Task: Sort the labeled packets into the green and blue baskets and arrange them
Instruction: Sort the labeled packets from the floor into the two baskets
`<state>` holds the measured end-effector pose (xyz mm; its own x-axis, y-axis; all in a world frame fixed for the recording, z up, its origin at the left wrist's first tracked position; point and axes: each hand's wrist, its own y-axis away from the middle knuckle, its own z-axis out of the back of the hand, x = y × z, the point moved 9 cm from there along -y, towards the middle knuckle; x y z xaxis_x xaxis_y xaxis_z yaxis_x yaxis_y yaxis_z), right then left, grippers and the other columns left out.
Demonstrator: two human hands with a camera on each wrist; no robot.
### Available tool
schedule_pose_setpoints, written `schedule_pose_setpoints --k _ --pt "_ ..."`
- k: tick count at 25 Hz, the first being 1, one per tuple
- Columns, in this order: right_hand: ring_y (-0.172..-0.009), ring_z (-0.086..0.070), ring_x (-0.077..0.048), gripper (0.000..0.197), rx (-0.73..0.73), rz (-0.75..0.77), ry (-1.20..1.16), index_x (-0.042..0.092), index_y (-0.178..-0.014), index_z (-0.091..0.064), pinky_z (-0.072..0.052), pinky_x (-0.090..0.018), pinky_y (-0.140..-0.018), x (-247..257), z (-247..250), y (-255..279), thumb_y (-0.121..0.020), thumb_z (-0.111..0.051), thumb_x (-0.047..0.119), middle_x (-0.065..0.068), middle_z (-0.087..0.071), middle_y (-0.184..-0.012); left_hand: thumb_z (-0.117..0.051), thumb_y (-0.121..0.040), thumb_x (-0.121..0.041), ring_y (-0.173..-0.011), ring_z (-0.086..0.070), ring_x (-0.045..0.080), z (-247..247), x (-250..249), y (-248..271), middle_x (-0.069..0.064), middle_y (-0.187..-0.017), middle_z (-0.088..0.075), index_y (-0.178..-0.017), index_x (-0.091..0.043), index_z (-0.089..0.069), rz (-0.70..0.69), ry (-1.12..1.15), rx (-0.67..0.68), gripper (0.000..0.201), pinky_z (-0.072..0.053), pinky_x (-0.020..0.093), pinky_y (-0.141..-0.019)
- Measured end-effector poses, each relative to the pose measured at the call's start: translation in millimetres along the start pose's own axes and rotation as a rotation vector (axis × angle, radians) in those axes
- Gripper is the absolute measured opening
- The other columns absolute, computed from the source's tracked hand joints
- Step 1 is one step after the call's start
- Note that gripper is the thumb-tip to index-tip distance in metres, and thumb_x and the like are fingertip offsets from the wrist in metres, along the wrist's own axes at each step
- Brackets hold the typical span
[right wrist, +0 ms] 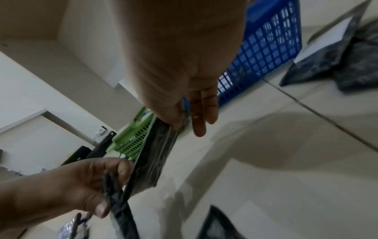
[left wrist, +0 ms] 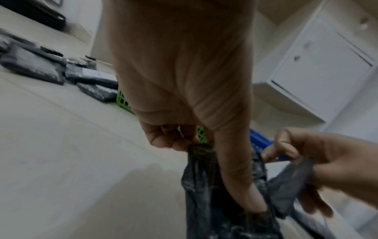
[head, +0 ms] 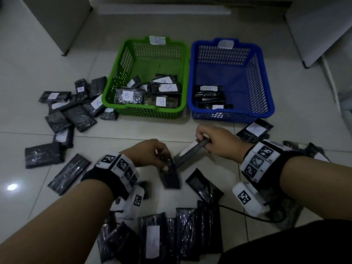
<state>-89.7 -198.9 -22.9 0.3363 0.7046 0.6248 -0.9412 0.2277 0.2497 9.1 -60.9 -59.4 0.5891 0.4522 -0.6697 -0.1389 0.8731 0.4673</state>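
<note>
My left hand (head: pixel 154 155) pinches a dark packet (head: pixel 170 173) by its top edge, thumb on its face, so it hangs over the floor; the same packet (left wrist: pixel 206 202) fills the lower left wrist view. My right hand (head: pixel 211 141) grips a second dark packet (head: pixel 190 152) with a white label, held edge-up in front of the blue basket (head: pixel 266 103); this packet (right wrist: pixel 153 158) shows below the thumb in the right wrist view. The green basket (head: pixel 114 86) holds several packets marked B. The blue basket holds a few packets at its near left.
Loose dark packets lie scattered on the tiled floor: a heap (head: pixel 70 111) left of the green basket, several (head: pixel 171 235) near my body, others (head: pixel 255 130) at the right. White cabinets (head: pixel 323 25) stand behind. A cable (head: pixel 247 216) runs from the right wrist.
</note>
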Motion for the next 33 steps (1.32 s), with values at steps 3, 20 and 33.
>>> schedule_pose_setpoints --k 3,20,33 --pt "-0.106 -0.056 -0.029 0.040 -0.312 0.093 -0.233 0.031 -0.074 -0.042 -0.052 -0.040 -0.083 15.6 57.4 -2.7 -0.076 -0.058 -0.006 -0.009 -0.055 -0.098 -0.087 -0.060 -0.018 -0.084 -0.057 0.005 56.0 -25.2 3.3 0.001 -0.089 -0.059 -0.075 -0.037 -0.064 -0.183 0.169 -0.189 0.033 -0.044 0.016 -0.074" --pt "-0.089 -0.063 -0.024 0.027 -0.719 -0.197 -1.066 0.009 -0.110 -0.049 -0.059 -0.032 -0.056 -56.3 131.3 -10.7 -0.090 -0.049 -0.008 -0.009 -0.058 -0.108 -0.074 -0.075 0.001 -0.104 -0.062 0.016 147.3 -27.9 -7.5 -0.002 -0.116 -0.061 -0.113 -0.022 -0.057 -0.203 0.729 -0.801 0.047 -0.056 0.031 -0.081" --pt "-0.078 -0.060 -0.021 0.027 -0.518 -0.181 -0.654 0.016 -0.102 -0.053 -0.054 -0.033 -0.064 11.7 87.0 -149.2 -0.083 -0.067 0.005 -0.001 -0.052 -0.077 -0.068 -0.075 0.008 -0.089 -0.063 0.004 186.6 40.2 17.7 -0.004 -0.110 -0.062 -0.128 -0.020 -0.046 -0.112 0.850 -1.143 0.064 -0.051 0.015 -0.068"
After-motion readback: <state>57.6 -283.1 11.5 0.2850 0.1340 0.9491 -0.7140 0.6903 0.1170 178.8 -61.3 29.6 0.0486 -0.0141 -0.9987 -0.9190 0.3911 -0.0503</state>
